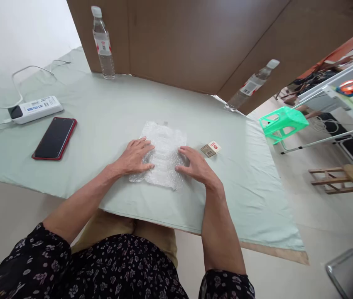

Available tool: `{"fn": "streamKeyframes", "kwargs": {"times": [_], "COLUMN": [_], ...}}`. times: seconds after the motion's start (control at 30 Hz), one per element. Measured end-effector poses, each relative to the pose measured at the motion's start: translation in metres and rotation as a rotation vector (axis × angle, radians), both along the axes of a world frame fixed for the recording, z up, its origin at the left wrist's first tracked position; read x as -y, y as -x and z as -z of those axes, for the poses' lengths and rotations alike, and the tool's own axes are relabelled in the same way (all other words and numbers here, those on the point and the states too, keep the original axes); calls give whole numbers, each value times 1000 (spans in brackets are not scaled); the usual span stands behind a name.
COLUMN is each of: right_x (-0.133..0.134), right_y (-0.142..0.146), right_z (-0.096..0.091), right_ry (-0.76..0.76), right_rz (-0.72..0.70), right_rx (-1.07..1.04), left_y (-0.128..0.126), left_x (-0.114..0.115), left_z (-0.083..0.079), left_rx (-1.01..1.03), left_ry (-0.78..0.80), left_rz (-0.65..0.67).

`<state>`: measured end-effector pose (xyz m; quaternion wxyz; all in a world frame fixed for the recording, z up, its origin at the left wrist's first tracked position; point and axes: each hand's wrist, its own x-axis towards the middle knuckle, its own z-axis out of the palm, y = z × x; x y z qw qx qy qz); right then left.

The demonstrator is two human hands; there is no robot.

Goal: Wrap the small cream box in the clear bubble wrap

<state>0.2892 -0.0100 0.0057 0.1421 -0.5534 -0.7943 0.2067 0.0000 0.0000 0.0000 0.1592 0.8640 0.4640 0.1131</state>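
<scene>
Both hands press flat, open-palmed, on crinkly bubble wrap; seemingly rectangular.

The bubble wrap is clear and shiny, with rows of little bubbles. The cloth on the worktop is pale green. The phone has a black screen and a red edge. The power strip is white with blue marks. The small box is tan and white with a red spot. The stool is bright green. The sleeves are black with tiny pale flowers. The two bottles are clear with white caps.
</scene>
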Motion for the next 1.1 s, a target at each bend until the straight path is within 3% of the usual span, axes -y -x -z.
{"fn": "streamKeyframes", "kwargs": {"times": [0.13, 0.23, 0.3, 0.4, 0.47, 0.57, 0.67, 0.77, 0.9, 1.0, 1.1], "right_x": [-1, -3, -6, -11, -14, -18, -20, -20, -12, -2, 4], "right_y": [2, 0, -7, -26, -42, -60, -66, -55, -13, 25, 50], "right_z": [0, -4, -7, -3, 5, 18, 21, 12, -4, -8, -3], "right_ry": [38, -152, -349, -508, -444, -247, -173, -212, -226, -196, -150], "right_rz": [8, 54, 191, 556, 749, 851, 833, 776, 483, 256, 132], "right_rx": [37, -53, -119, -138, -105, -89, -157, -296, -512, -485, -366], "left_y": [3, 5, 5, 5, 5, 5, 5, 5, 5, 5, 6], "left_x": [-1, -2, -2, -2, -2, -1, -1, -1, -1, -2, -2], "left_z": [-2, -2, -1, 0, 0, 0, -1, -1, -1, -1, 0], "left_rx": [-43, -44, -35, -13, 0, 10, 20, 26, 6, -3, -9], "left_ry": [55, 60, 58, 49, 38, 26, 25, 28, 33, 31, 23], "left_rz": [9, 17, 16, 1, -18, -34, -33, -31, -24, -21, -15]}}
